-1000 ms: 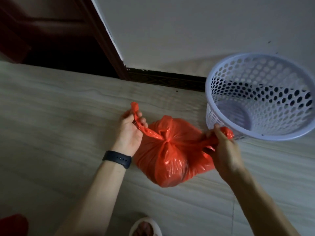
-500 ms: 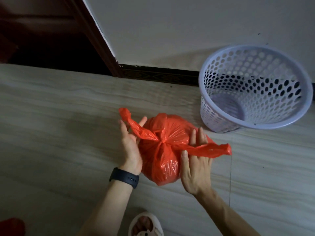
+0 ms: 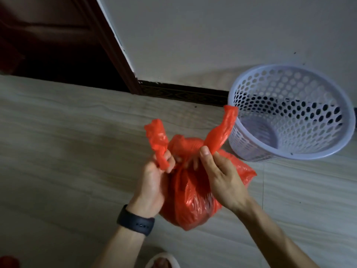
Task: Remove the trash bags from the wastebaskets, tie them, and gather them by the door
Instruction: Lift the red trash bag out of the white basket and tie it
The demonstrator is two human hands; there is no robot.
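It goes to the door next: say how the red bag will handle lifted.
Red bag likely floppy: its thin film wrinkles and bulges. Probably light: left hand and right hand hold only its tails. Glossy, maybe slippery.

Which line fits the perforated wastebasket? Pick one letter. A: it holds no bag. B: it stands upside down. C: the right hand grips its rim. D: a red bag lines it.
A: the perforated wastebasket shows its bare bottom through the open top, and the red trash bag is outside it, one ear gripped by the left hand, the other pinched by the right hand.
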